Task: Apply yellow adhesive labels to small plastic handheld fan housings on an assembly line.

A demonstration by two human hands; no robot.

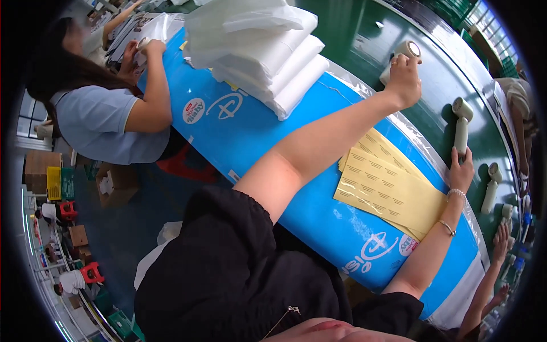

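From my head camera, my left hand [403, 80] is clamped on a white tape roll [405, 52] standing on the dark green bench [364, 40]. My right hand [462, 171] grips a white handled tool [460, 128] (beside yellow label sheets [387, 191] lying on blue plastic sheet [256, 131]). A co-worker [97, 114] stands left, above a blue-green workshop floor [119, 228].
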